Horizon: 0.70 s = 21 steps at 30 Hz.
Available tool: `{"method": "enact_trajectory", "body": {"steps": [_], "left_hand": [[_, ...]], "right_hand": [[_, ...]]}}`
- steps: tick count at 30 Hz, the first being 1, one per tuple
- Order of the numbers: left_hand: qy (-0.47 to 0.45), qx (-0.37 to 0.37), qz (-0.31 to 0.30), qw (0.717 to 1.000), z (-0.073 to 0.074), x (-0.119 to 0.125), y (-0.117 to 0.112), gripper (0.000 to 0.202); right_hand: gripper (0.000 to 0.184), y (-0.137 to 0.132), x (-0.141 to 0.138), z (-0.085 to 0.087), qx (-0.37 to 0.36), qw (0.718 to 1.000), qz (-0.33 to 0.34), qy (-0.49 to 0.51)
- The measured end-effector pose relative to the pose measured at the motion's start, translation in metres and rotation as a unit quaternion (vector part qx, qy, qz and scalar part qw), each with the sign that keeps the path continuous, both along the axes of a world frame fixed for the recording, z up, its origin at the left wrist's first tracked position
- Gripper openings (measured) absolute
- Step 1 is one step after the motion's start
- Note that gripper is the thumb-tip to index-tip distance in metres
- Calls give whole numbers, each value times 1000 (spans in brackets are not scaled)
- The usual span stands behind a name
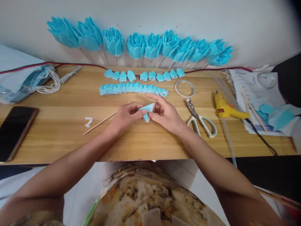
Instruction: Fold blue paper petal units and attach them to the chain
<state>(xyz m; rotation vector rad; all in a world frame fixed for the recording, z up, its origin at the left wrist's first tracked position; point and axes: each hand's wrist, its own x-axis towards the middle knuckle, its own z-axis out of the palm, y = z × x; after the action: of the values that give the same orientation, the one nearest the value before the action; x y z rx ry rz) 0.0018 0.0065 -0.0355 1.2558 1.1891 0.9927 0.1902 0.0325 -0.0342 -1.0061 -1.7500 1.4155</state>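
Between my two hands is a folded piece of light blue and white fabric-like material [148, 110], pointed at its lower end. My left hand [129, 116] pinches its left side with thumb and fingers. On its right side, my right hand [166, 115] grips with the thumb and curled fingers, while the index finger stretches out. Just beyond my hands lies a row of overlapping folded blue petals [131, 88], with separate folded petals [152, 75] lined up behind it. A thin wooden stick [101, 122] rests on the table, its far part passing behind my left hand.
Blue fabric flowers [154, 45] on sticks lean along the wall. Scissors [199, 117], a tape roll [185, 88] and a yellow glue gun [229, 108] lie to the right. On the left are a phone [16, 133], white cord [50, 82] and paper scraps [88, 121].
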Motion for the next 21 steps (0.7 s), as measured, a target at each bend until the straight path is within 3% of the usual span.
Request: {"method": "enact_trajectory", "body": {"steps": [4, 7, 9, 12, 14, 16, 21], "left_hand": [[39, 1, 10, 999, 3, 0, 0, 23], [52, -1, 25, 998, 4, -1, 1, 24], [50, 1, 35, 998, 4, -2, 1, 26], [32, 3, 43, 999, 3, -3, 1, 27], [26, 2, 46, 999, 3, -2, -1, 26], [22, 0, 50, 999, 3, -2, -2, 25], [3, -13, 52, 999, 2, -2, -3, 23]], "right_hand": [[60, -1, -3, 0, 39, 999, 13, -9], [49, 4, 15, 10, 100, 993, -10, -59], [37, 8, 41, 21, 138, 981, -80, -109], [28, 9, 92, 30, 170, 941, -238, -169], [24, 6, 120, 27, 181, 907, -302, -231], [20, 2, 136, 18, 180, 881, -313, -305], [17, -3, 132, -5, 195, 858, -291, -376]]}}
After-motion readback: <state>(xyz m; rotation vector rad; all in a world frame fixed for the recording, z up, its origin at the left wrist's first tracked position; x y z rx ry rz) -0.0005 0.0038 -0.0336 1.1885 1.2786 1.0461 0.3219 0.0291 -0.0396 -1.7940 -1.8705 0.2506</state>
